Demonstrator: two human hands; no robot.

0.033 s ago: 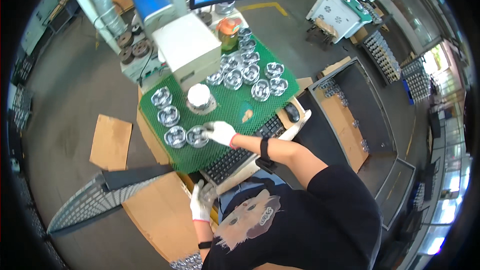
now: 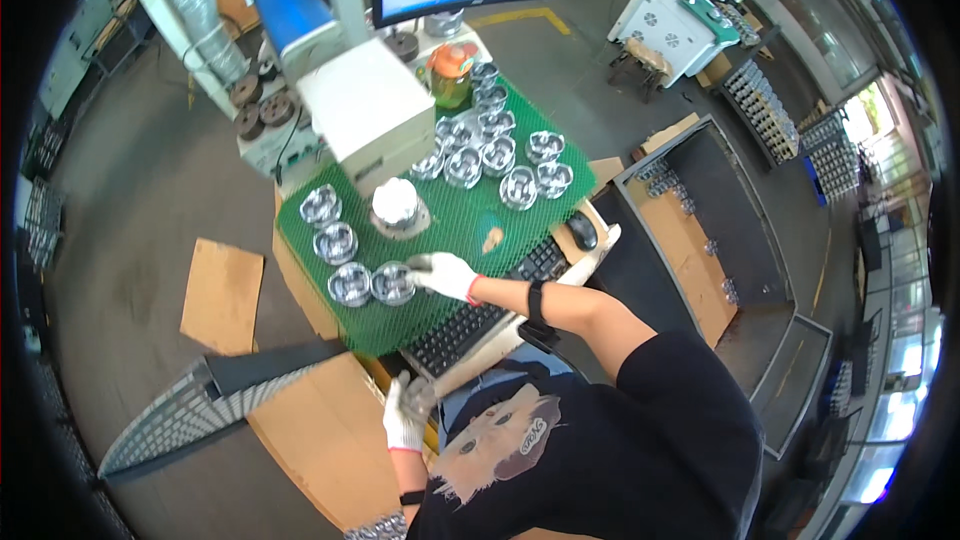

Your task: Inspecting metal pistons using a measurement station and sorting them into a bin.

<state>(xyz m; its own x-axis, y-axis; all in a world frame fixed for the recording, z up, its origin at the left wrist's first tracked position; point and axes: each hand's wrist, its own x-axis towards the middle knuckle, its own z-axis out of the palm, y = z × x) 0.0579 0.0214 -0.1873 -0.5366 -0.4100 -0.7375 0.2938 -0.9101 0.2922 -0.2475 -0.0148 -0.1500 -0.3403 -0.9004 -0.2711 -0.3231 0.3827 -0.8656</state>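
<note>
Silver metal pistons stand on a green mesh mat (image 2: 455, 230). At its near left, my right hand (image 2: 443, 276), in a white glove, has its fingers at the right edge of a piston (image 2: 392, 283), closed against it. A second piston (image 2: 349, 284) stands just left of that one, with two more, a piston (image 2: 335, 242) and a piston (image 2: 321, 206), behind it. My left hand (image 2: 405, 414), gloved with a greyish palm, is low by the table's near edge. Its fingers look apart, and I make out nothing held.
A white-topped round fixture (image 2: 396, 203) stands before a pale box-shaped machine head (image 2: 370, 110). More pistons (image 2: 463, 168) group at the back right, near an orange-lidded jar (image 2: 452, 75). Keyboard (image 2: 455, 338) and mouse (image 2: 582, 231) line the near edge. A dark bin (image 2: 715, 240) stands right.
The view has shifted slightly, so the mat's near part sits lower. My right hand stays at the same piston; my left hand is a little lower.
</note>
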